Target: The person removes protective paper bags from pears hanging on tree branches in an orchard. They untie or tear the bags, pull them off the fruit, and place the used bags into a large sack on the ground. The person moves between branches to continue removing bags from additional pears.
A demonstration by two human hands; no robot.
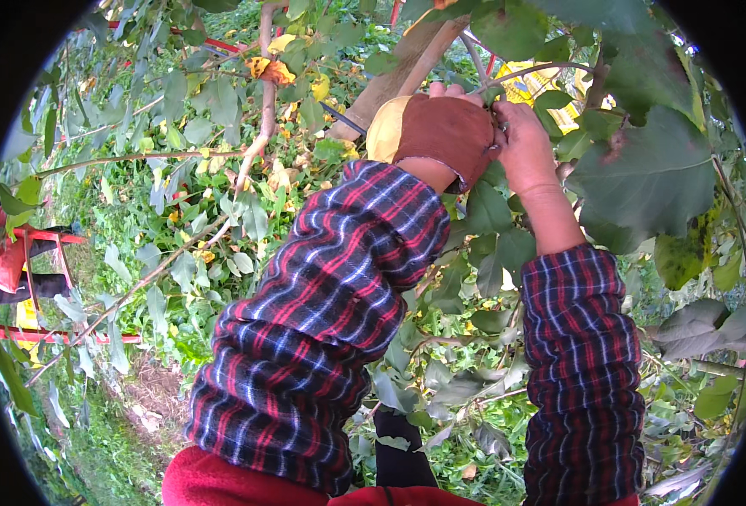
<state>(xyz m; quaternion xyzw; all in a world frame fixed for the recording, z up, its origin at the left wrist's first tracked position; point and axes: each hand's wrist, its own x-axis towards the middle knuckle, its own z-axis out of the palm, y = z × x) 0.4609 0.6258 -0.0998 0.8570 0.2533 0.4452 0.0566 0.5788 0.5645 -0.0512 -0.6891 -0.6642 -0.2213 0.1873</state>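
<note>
My left hand point(446, 133) reaches up among the leaves in a brown fingerless covering, its bare fingertips showing at the far edge. Beside it, on the left, is a rounded pale yellow piece point(385, 129); whether it belongs to the covering or is separate, I cannot tell. My bare right hand point(526, 145) is close against the left, thumb and fingers bent near a thin twig point(537, 67). Leaves and the hands themselves hide what lies between the fingers. A thin dark rod point(342, 118) points toward the yellow piece from the left.
Behind my hands a thick tree trunk point(398, 76) leans. A bare branch point(265, 120) runs down the left, and large leaves point(651, 171) crowd the right. Red metal framework point(63, 335) stands far left. A yellow printed object point(537, 88) shows through the foliage above leafy ground point(158, 253).
</note>
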